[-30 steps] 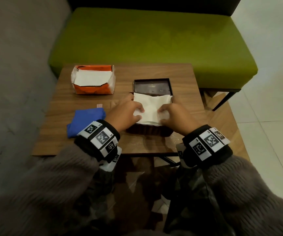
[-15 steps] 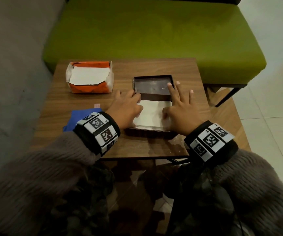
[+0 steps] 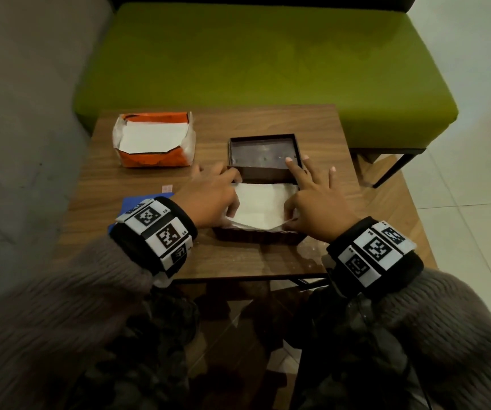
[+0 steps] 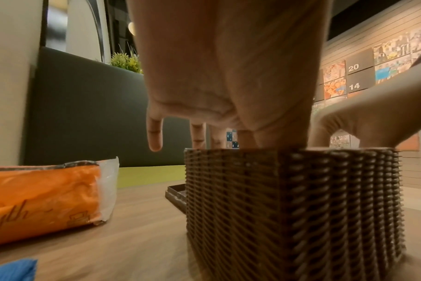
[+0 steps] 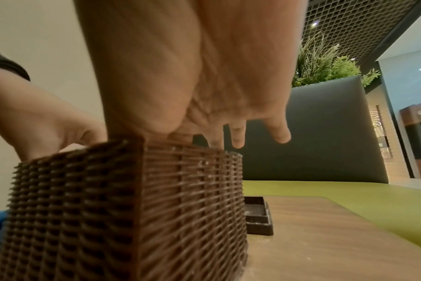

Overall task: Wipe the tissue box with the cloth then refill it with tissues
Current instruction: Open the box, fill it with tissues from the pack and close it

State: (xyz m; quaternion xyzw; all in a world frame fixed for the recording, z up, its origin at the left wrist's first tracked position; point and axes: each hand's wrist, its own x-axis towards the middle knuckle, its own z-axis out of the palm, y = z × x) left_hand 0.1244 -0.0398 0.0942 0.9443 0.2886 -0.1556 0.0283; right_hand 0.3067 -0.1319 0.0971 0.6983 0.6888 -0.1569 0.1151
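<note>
- Refilling was under way: left hand (image 3: pixel 208 193) and right hand (image 3: pixel 316 199), fingers spread, pressed the tissues (image 3: pixel 260 202) into the tissue box (image 3: pixel 256 236).
- Next, likely fitting the lid (image 3: pixel 263 156), lying just beyond.

Dim, warm, blurred wide-angle views

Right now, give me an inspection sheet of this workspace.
Surface: wooden table, small pale scrap.
Job's things: woven tissue box holds white tissues; its lid lies upturned behind; blue cloth set aside.
Clutter: orange tissue pack, opened.
Grippers: left hand and right hand press tissues down.
Cables: nothing seen.
Surroundings: green bench, plants.
</note>
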